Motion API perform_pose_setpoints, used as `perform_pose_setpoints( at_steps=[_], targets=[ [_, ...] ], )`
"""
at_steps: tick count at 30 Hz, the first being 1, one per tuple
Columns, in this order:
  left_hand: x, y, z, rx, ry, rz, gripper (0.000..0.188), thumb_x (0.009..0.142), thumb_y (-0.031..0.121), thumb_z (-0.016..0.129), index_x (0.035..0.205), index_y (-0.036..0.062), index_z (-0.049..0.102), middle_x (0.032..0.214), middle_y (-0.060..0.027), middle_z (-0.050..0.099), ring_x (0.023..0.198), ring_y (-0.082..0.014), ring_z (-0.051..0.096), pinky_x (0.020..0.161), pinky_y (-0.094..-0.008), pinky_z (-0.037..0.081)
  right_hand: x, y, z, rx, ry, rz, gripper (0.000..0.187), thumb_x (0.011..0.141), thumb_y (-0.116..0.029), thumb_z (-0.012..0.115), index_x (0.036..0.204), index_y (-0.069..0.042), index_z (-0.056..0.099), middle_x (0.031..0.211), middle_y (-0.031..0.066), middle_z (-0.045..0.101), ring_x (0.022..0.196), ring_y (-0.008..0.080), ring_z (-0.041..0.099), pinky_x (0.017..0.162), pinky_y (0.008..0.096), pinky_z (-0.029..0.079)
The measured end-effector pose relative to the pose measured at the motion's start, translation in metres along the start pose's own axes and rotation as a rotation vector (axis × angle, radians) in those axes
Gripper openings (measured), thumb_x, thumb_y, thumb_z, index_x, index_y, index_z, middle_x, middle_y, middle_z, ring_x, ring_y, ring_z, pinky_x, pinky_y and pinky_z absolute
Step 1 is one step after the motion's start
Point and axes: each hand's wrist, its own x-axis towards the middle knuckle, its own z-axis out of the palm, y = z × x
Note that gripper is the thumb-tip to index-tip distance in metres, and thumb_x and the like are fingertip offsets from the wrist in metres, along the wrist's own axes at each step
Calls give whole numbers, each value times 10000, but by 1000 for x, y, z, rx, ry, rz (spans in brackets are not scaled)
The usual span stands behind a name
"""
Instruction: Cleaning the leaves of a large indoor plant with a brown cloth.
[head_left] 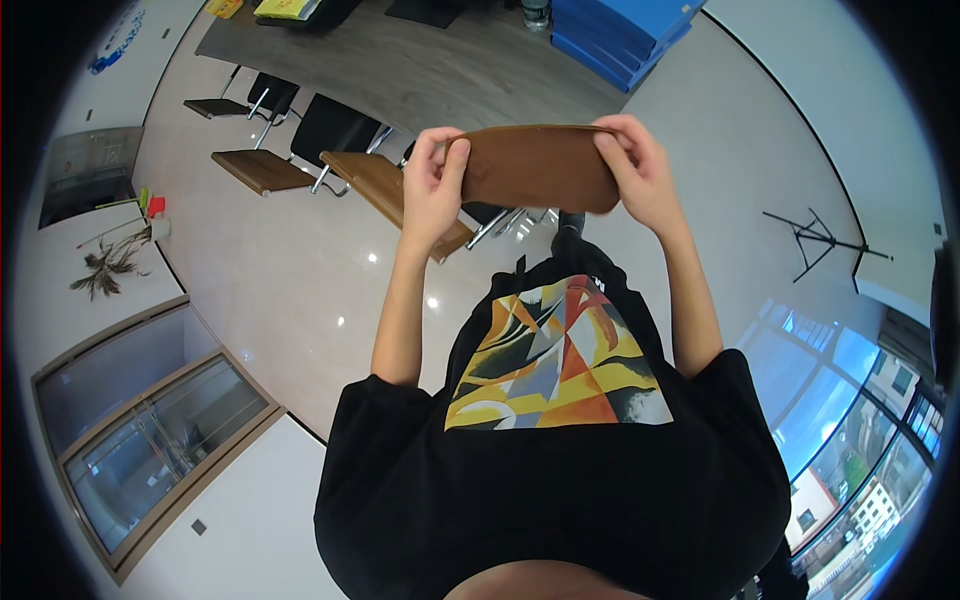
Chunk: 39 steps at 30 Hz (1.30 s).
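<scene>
Brown pouch (540, 170), one, contents hidden, held up near grey desk (440, 75): left hand (432, 190) pinches one end, right hand (645, 178) the other. On desk: one clear bottle (536, 14), blue file boxes (615, 40).

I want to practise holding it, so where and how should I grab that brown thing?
Probably pinch the brown thing near its upper corners, coming from each side: it is wide and looks thin, and the left hand and right hand grip it there.

Both hands (430, 185) (643, 172) hold a flat brown piece (540, 172) by its ends, a gray table (470, 75) beyond.
</scene>
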Motion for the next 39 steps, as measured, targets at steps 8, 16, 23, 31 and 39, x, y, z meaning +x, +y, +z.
perform_pose_setpoints(
  at_steps=[8, 16, 23, 31, 39],
  targets=[
    [109, -26, 14, 166, 245, 103, 381, 895, 130, 705, 1217, -46, 604, 826, -2, 681, 739, -8, 562, 658, -168, 453, 135, 64, -13, -127, -127, 31, 273, 919, -165, 628, 1168, -61, 667, 1019, 147, 713, 910, 183, 680, 828, 292, 496],
    [81, -131, 7, 808, 7, 262, 282, 834, 113, 710, 1088, 0, 667, 1008, -153, 704, 963, -317, 671, 861, -383, 515, 126, 178, -26, -417, -383, -266, 184, 845, -108, 639, 1007, -90, 724, 1081, 108, 698, 1077, 297, 634, 929, 417, 481],
    [34, -257, 51, 665, -92, -652, 215, 902, 209, 626, 1029, 39, 662, 983, -204, 676, 937, -376, 646, 794, -421, 509, 72, 314, -18, -709, -757, 75, 249, 915, -253, 538, 1040, -100, 690, 1012, 130, 694, 985, 352, 628, 859, 457, 492],
    [28, -291, 46, 854, 289, -614, 429, 826, 285, 712, 1152, 31, 596, 1050, -177, 644, 1022, -360, 615, 872, -423, 501, 92, 318, 26, -630, -531, 324, 341, 873, -252, 616, 1188, -122, 609, 1181, 139, 619, 1085, 355, 586, 877, 454, 497],
    [42, -289, 69, 633, 289, -906, 332, 737, 273, 775, 961, 84, 619, 1228, -185, 540, 1004, -332, 584, 853, -415, 481, 63, 315, 59, -904, -486, 383, 320, 787, -261, 727, 1039, -88, 631, 1183, 129, 563, 1168, 345, 523, 917, 450, 475]
  ],
)
